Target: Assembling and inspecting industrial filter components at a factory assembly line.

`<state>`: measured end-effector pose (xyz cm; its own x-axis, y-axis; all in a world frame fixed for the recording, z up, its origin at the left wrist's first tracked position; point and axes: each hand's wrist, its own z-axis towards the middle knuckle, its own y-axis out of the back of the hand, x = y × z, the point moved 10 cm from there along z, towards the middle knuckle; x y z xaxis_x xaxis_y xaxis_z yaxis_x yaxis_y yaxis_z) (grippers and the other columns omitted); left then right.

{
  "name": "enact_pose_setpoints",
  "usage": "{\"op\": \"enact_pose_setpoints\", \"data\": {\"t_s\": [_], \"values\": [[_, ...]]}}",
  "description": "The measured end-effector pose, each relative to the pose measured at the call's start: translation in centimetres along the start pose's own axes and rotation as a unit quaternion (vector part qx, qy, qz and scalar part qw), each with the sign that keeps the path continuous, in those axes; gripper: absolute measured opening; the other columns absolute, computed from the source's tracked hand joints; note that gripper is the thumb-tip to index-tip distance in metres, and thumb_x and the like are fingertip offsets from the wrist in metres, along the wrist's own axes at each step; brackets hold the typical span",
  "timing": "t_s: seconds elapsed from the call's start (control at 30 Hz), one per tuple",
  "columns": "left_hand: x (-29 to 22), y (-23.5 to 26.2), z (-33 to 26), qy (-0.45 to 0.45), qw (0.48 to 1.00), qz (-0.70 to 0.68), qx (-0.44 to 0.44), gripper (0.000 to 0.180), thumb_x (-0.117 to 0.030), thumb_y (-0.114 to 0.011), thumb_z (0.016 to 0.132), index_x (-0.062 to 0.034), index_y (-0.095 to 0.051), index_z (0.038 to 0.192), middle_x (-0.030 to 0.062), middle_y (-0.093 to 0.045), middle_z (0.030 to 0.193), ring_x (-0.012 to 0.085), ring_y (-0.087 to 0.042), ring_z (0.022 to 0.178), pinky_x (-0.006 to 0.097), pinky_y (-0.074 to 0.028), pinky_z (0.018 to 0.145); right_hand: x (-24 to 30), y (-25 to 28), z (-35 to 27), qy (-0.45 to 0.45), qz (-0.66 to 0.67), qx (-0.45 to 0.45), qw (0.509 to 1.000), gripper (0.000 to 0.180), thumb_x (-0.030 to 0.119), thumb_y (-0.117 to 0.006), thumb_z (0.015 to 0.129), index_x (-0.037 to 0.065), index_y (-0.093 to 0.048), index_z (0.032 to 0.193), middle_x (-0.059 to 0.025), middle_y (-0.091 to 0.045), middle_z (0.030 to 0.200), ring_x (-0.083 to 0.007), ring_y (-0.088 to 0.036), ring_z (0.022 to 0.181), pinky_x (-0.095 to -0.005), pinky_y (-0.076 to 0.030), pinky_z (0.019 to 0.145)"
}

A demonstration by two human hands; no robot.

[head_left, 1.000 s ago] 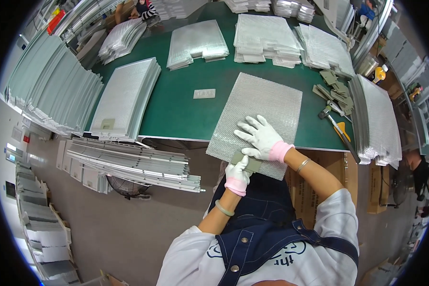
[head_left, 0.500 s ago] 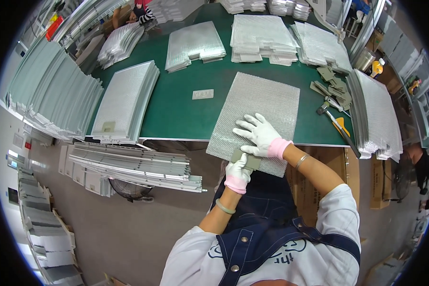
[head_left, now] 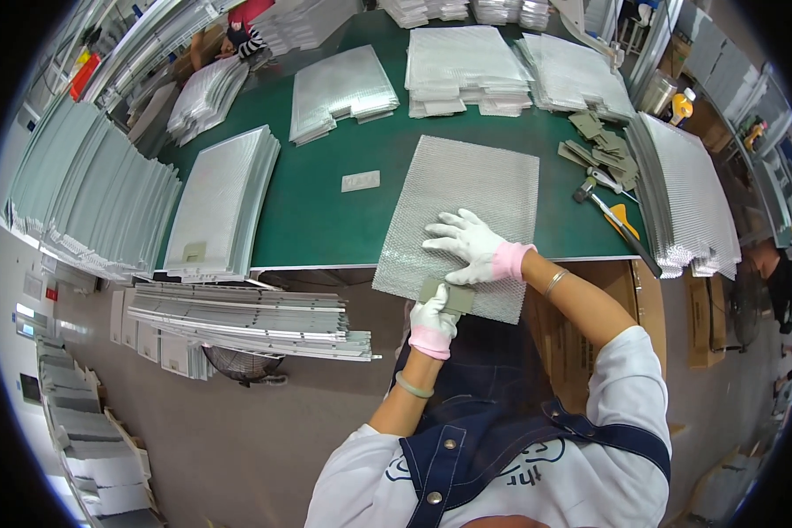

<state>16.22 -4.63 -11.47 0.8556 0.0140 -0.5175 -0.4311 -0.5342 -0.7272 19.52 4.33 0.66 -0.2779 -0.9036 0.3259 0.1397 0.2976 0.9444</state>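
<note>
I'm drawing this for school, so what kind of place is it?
Probably a factory workshop: piles of matching silvery panels sit on a green worktable, a hammer lies on its right side, and the gloved right hand rests on a textured silver sheet.

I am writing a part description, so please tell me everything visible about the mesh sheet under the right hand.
The mesh sheet is silver-grey, thin and four-sided, with a fine, regular surface texture; it looks metallic. It lies roughly flat and slightly turned on the green table, its near end jutting past the table's front edge. The gloved right hand rests on it, fingers spread. At its near edge, the gloved left hand grips a flat grey-green piece against it. Its underside is hidden.
</note>
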Motion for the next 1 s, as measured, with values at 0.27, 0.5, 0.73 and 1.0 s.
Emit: {"op": "enact_pose_setpoints", "data": {"t_s": [0.27, 0.5, 0.73, 1.0], "values": [[-0.1, 0.5, 0.4, -0.024, 0.999, 0.011, -0.020, 0.024, -0.005, -0.059, 0.085, 0.0019, -0.052, 0.108, 0.0109, -0.058, 0.096, 0.0233, -0.061, 0.084, 0.038, -0.053, 0.075, -0.2, -0.1, 0.0, 0.022, 0.016, 0.040, 0.999, 0.072, 0.035, -0.065, 0.070, 0.018, -0.038, 0.135, -0.0124, -0.028, 0.144, -0.0330, -0.018, 0.136, -0.0483, -0.010, 0.111], [-0.4, 0.0, -0.2, -0.041, 0.999, -0.023, -0.014, 0.026, -0.002, -0.058, 0.085, 0.0002, -0.050, 0.109, 0.0106, -0.057, 0.096, 0.0232, -0.060, 0.085, 0.039, -0.053, 0.077, -0.5, -0.7, 0.1, 0.022, 0.021, 0.046, 0.998, 0.073, 0.033, -0.065, 0.070, 0.018, -0.037, 0.136, -0.0122, -0.027, 0.145, -0.0332, -0.016, 0.136, -0.0487, -0.009, 0.111], [-0.4, 0.9, 0.1, -0.041, 0.995, -0.003, -0.089, 0.026, -0.002, -0.061, 0.083, 0.0018, -0.053, 0.107, 0.0099, -0.058, 0.096, 0.0214, -0.060, 0.082, 0.034, -0.053, 0.071, -0.4, -0.4, 0.0, 0.014, 0.037, 0.039, 0.998, 0.072, 0.030, -0.065, 0.069, 0.018, -0.038, 0.135, -0.0125, -0.026, 0.144, -0.0341, -0.015, 0.136, -0.0510, -0.007, 0.111], [-0.2, 1.2, 0.5, -0.025, 0.998, 0.013, -0.057, 0.027, -0.005, -0.062, 0.084, 0.0004, -0.053, 0.108, 0.0105, -0.058, 0.097, 0.0216, -0.060, 0.084, 0.034, -0.051, 0.075, -0.1, -0.5, 0.3, 0.022, 0.027, 0.050, 0.998, 0.070, 0.028, -0.064, 0.070, 0.019, -0.037, 0.135, -0.0119, -0.027, 0.144, -0.0335, -0.015, 0.137, -0.0511, -0.008, 0.110]]}}
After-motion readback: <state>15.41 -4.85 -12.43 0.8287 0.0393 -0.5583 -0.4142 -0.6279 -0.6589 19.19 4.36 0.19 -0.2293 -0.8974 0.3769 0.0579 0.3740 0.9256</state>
